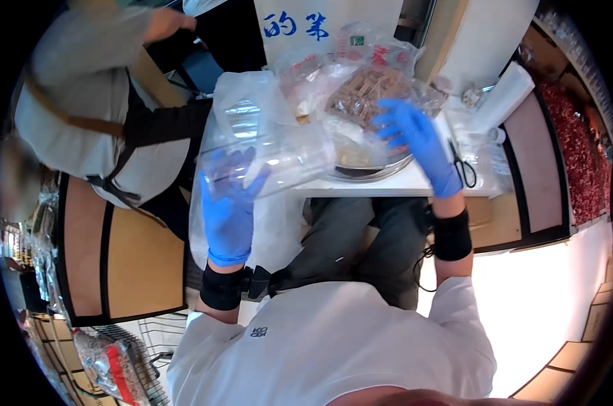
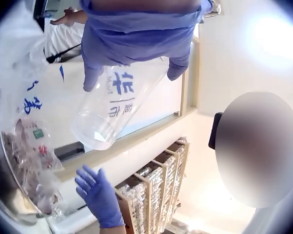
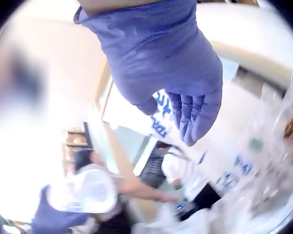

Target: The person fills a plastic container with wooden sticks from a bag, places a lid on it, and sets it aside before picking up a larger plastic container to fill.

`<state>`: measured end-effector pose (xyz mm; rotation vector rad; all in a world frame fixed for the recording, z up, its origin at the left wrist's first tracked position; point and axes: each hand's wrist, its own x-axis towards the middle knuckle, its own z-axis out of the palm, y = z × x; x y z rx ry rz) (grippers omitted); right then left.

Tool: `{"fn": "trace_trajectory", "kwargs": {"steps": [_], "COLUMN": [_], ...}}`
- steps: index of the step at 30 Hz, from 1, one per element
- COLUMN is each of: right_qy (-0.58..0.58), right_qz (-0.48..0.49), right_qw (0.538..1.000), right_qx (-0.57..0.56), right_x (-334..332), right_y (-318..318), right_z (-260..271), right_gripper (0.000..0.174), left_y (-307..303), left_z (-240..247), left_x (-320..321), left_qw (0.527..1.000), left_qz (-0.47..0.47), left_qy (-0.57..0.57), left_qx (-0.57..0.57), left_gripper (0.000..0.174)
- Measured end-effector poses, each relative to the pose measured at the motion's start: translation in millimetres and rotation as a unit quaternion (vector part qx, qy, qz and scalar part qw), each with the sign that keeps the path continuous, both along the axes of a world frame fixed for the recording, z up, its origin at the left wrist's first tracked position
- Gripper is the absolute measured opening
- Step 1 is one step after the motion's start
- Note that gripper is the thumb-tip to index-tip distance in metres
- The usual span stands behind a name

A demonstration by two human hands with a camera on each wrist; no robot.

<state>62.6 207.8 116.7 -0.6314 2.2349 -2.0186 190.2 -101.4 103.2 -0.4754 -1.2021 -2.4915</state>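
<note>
A clear plastic cylinder container (image 1: 289, 164) lies sideways in my gloved left hand (image 1: 226, 210), its far end pointing right toward the tray. The left wrist view shows the blue fingers and thumb curled round the near end of the container (image 2: 105, 114). My gloved right hand (image 1: 418, 145), fingers relaxed and holding nothing, is over the right side of the round metal tray (image 1: 367, 173). Brown stick-shaped pieces in a clear bag (image 1: 367, 91) lie on the tray beside that hand. In the right wrist view the right hand (image 3: 168, 68) hangs with its fingers bent slightly downward.
Clear plastic bags (image 1: 242, 95) cover the table's left side. Black scissors (image 1: 466, 172) and a white roll (image 1: 506, 98) are at the right. Another person (image 1: 103, 122) stands at the left with an arm stretched out. A wire basket (image 1: 159, 338) is at lower left.
</note>
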Motion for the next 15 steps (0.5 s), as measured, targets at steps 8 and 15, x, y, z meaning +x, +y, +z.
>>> {"fn": "trace_trajectory", "kwargs": {"steps": [8,15], "right_qy": [0.022,-0.224], "right_qz": [0.131,0.155], "right_qw": [0.987,0.962], "right_qx": [0.089,-0.02], "right_x": [24.0,35.6], "right_y": [-43.8,-40.4], "right_z": [-28.3,-8.0], "right_gripper": [0.071,0.074], "left_y": [32.6,40.5], "left_z": [-17.2,-23.7], "left_x": [-11.7,-24.8], "left_qw": [0.997,0.992], "left_qz": [-0.063,0.013], "left_qy": [-0.007,0.052], "left_qx": [-0.036,-0.116], "left_gripper": [0.084,0.079]}}
